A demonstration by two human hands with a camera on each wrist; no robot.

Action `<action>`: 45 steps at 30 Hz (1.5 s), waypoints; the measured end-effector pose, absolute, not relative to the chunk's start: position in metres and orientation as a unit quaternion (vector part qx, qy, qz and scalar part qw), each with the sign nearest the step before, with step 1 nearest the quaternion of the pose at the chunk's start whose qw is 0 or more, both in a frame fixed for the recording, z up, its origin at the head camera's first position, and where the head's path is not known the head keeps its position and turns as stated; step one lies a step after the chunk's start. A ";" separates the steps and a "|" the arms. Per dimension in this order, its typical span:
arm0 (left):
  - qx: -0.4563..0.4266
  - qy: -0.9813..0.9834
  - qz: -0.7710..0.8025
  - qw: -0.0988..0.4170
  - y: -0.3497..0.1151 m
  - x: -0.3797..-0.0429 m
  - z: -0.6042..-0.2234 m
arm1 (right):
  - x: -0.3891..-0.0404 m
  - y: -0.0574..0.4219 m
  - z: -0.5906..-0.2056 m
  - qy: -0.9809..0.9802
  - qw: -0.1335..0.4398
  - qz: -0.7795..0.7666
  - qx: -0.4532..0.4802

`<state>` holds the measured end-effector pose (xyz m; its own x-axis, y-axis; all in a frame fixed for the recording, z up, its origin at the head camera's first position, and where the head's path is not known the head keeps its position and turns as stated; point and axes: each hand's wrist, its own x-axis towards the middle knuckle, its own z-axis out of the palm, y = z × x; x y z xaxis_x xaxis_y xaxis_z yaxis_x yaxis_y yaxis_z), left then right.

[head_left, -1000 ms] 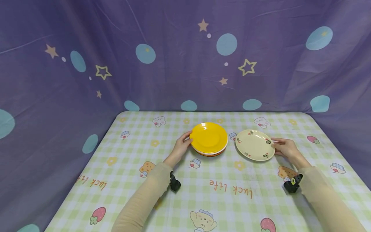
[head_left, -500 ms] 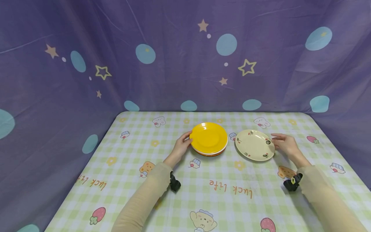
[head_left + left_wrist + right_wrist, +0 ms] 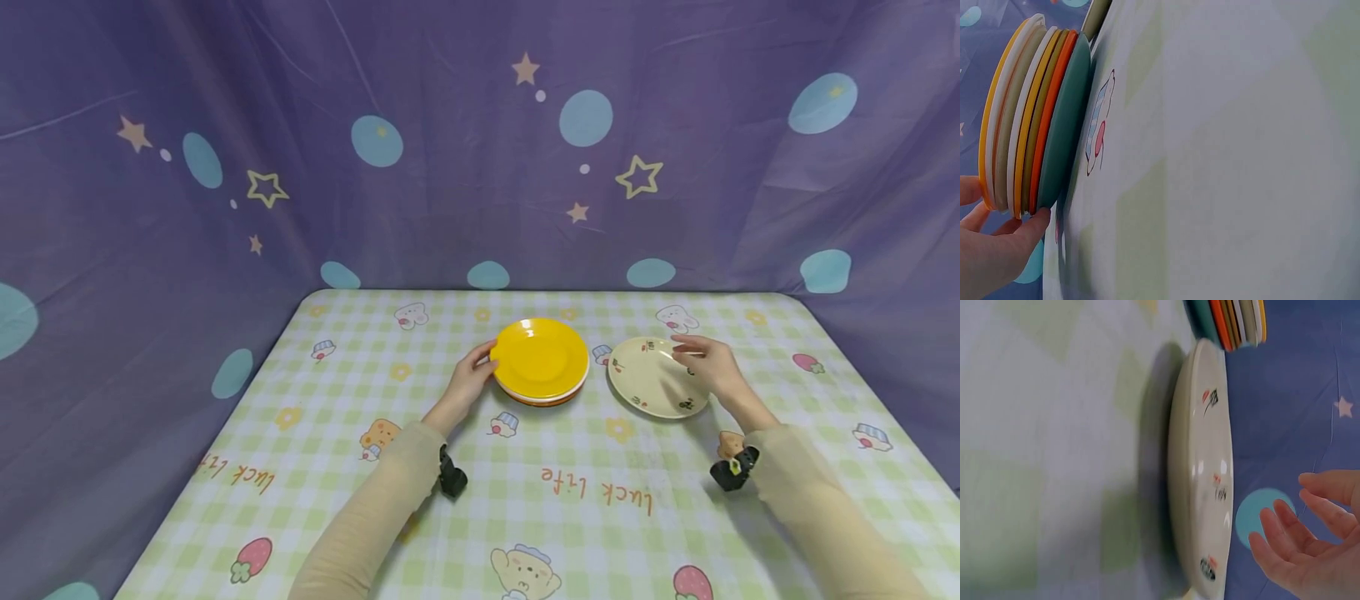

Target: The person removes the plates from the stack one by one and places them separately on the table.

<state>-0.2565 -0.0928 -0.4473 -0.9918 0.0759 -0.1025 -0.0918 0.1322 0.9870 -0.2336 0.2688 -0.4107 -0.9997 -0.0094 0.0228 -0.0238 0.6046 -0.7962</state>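
My left hand (image 3: 470, 377) grips the left rim of a stack of plates, its fingers spread over the edges from top to bottom in the left wrist view. A shiny yellow plate (image 3: 542, 358) tops the stack. Below it show white, beige, orange and other plate edges, down to a teal plate (image 3: 1065, 125) at the bottom. To the right of the stack lies a cream plate (image 3: 648, 383) with small printed motifs round its rim. Over its right side hovers my right hand (image 3: 712, 367), holding nothing; the right wrist view shows its fingers (image 3: 1294, 528) loosely bent and apart from the plate.
A green and white checked tablecloth (image 3: 450, 533) with cartoon prints covers the table. Behind and to the left hangs a purple curtain (image 3: 450, 217) with stars and blue ovals. Black wrist cameras (image 3: 452, 477) sit under both wrists.
My right hand has let go of the cream plate's right rim, then risen and moved left over it. The left hand and the stack have stayed put.
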 end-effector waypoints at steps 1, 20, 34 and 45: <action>-0.006 0.750 0.658 0.064 -0.093 -0.256 -0.448 | -0.234 0.266 -0.410 -0.894 0.008 0.448 0.013; -0.001 0.743 0.667 0.062 -0.093 -0.254 -0.446 | -0.241 0.215 -0.411 -0.872 -0.002 0.486 0.057; 0.000 0.746 0.664 0.056 -0.092 -0.256 -0.452 | -0.242 0.182 -0.416 -0.844 -0.008 0.529 0.085; -0.004 0.746 0.664 0.054 -0.091 -0.255 -0.451 | -0.245 0.158 -0.422 -0.846 -0.006 0.530 0.060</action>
